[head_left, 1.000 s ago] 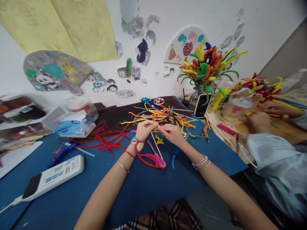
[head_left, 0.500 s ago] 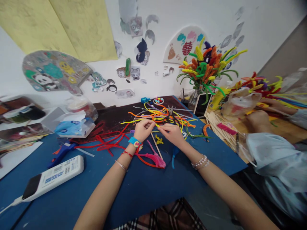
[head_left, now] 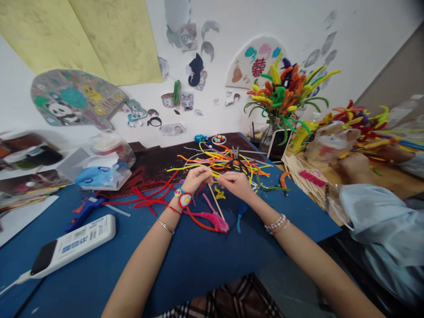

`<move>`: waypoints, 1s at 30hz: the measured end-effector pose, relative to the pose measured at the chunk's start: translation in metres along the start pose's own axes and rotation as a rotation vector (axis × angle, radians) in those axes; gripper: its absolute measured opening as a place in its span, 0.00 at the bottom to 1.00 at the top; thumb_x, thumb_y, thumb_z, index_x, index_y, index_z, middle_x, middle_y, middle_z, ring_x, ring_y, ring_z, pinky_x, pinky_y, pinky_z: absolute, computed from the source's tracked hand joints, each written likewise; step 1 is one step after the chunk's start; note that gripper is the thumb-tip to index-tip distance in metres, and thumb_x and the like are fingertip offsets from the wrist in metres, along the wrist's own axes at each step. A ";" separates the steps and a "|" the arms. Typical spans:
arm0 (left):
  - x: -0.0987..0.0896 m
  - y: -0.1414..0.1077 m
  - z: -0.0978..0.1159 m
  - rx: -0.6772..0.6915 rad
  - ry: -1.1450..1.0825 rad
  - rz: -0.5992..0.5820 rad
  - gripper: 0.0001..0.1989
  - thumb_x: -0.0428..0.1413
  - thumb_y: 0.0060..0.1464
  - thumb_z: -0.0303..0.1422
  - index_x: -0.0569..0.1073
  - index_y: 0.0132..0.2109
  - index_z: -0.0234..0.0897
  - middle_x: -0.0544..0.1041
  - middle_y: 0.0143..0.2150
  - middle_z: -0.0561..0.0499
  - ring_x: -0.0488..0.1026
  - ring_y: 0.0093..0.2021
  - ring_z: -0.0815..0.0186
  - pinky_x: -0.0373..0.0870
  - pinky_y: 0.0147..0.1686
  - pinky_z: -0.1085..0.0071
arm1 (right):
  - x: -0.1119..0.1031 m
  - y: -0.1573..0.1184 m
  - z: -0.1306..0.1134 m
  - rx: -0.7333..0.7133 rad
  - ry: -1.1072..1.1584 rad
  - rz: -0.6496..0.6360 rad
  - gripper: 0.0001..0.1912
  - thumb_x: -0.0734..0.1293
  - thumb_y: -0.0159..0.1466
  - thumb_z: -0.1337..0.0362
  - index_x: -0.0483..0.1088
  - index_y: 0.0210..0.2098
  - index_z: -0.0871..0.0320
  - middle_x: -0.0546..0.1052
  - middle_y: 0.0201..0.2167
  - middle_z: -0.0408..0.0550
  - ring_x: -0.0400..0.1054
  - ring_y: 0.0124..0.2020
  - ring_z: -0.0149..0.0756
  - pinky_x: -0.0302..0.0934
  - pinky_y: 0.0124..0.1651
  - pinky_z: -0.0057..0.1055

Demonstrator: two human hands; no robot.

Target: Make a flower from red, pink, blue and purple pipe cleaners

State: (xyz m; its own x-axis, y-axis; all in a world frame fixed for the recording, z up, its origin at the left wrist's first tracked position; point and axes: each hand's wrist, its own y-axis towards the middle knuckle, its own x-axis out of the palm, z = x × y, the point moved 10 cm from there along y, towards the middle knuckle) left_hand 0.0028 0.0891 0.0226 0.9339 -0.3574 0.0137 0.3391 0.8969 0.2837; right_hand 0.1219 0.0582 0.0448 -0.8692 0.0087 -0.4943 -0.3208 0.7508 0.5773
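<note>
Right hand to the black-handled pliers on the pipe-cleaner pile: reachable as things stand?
Probably yes. The pliers lie just beyond the right hand, with only loose pipe cleaners between, and these look easy to push aside. The hand is pinching a yellow pipe cleaner, so it would likely need to release first.

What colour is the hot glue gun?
The hot glue gun is blue, shown best in the head view.

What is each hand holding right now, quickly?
Left hand: closed, pinching a yellow pipe cleaner.
Right hand: closed, pinching the same pipe cleaner.
</note>
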 end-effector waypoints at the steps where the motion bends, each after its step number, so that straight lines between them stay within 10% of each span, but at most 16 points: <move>1: 0.001 -0.001 -0.001 -0.012 -0.019 -0.019 0.17 0.60 0.47 0.44 0.71 0.31 0.33 0.75 0.23 0.51 0.73 0.24 0.67 0.72 0.28 0.70 | 0.001 0.000 -0.001 0.002 0.024 -0.014 0.16 0.63 0.63 0.56 0.78 0.28 0.56 0.76 0.21 0.45 0.69 0.25 0.33 0.62 0.30 0.29; 30: 0.005 -0.004 0.048 0.273 0.442 -0.033 0.08 0.59 0.51 0.35 0.75 0.34 0.33 0.74 0.32 0.48 0.72 0.27 0.70 0.69 0.26 0.74 | 0.025 -0.008 0.034 0.418 0.683 -0.198 0.17 0.68 0.56 0.50 0.76 0.29 0.59 0.72 0.20 0.43 0.66 0.21 0.29 0.65 0.28 0.30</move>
State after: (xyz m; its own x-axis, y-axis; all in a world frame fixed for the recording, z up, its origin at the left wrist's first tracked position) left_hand 0.0005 0.0709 0.0677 0.9022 -0.1871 -0.3885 0.3818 0.7656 0.5178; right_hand 0.1155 0.0751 0.0060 -0.8916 -0.4523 0.0207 -0.4432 0.8812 0.1645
